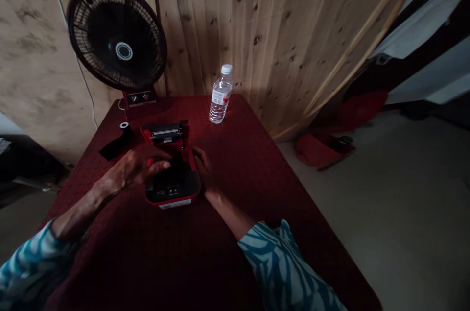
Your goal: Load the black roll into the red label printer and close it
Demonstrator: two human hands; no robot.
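Left hand (141, 166), fingers half curled, over an open red receipt printer (172, 198); right hand (202, 169) at its edge, grip unclear in both.

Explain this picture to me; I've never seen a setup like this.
There's no machine here. This is a single view from a camera worn on a person's head, looking down at their own bare hands. The left hand reaches over a small red-and-black printer with its lid open, and the right hand sits at the printer's right side. Neither seems to hold anything. The red tablecloth also bears a small roll with a black strip, a water bottle and a desk fan.
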